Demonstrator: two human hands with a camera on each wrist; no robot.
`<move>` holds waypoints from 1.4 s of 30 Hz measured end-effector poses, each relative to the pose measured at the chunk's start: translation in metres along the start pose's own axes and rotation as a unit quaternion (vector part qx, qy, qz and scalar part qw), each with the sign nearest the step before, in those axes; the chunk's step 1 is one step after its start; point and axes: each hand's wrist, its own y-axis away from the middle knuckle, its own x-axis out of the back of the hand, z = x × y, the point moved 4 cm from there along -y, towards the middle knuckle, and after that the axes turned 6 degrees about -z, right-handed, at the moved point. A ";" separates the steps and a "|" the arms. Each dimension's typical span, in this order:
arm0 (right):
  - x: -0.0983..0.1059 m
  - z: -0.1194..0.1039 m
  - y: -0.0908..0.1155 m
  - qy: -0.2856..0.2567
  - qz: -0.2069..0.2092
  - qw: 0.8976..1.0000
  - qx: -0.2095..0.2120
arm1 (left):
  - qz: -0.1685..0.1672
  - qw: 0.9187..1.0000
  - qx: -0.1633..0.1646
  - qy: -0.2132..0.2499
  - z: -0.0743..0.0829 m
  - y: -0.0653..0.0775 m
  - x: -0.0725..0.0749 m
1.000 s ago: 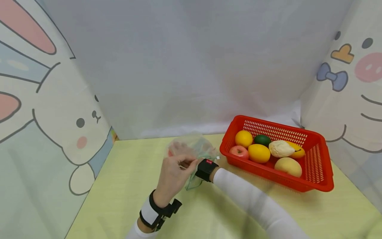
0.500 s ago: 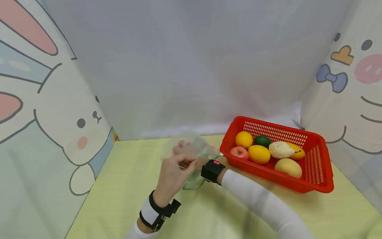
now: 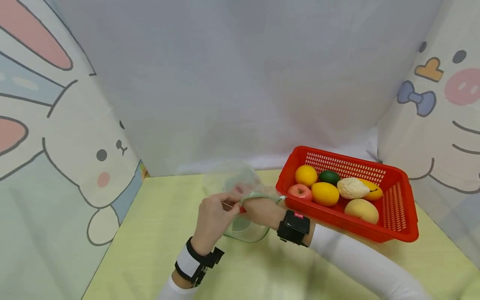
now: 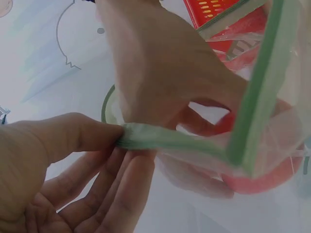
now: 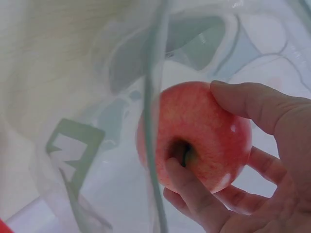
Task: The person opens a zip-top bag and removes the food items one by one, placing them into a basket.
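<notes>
My left hand (image 3: pixel 213 218) pinches the green zip edge (image 4: pixel 170 140) of a clear zip bag (image 3: pixel 245 234) between thumb and fingers. Through the bag's mouth reaches my right hand (image 3: pixel 262 211), its wrist outside. In the right wrist view its thumb and fingers grip a red apple (image 5: pixel 206 128), with one finger by the stem hollow. The apple shows red through the clear plastic in the left wrist view, beyond the right hand. In the head view the hands and bag hide most of it.
A red plastic basket (image 3: pixel 378 229) stands right of the bag. In it lie another apple (image 3: pixel 300 191), an orange (image 3: pixel 306 175), a lemon (image 3: pixel 325 193), a dark green fruit (image 3: pixel 330 177) and several others. A grey-white cloth wall (image 3: pixel 240 104) closes off the back of the table.
My right hand and wrist have drawn back to the right and nearer to me, so more of the hand shows at the bag's mouth. My left hand has barely moved.
</notes>
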 end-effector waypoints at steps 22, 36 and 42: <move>0.092 0.076 0.115 -0.299 -0.098 0.944 -0.093 | -0.007 0.999 0.014 -0.045 -0.014 -0.007 -0.001; 0.065 0.173 0.178 -0.291 -0.170 0.913 -0.229 | -0.017 0.999 0.020 -0.044 -0.019 -0.007 -0.004; 0.037 0.176 0.191 -0.306 -0.231 0.897 -0.219 | -0.012 0.999 0.019 -0.043 -0.019 -0.006 -0.005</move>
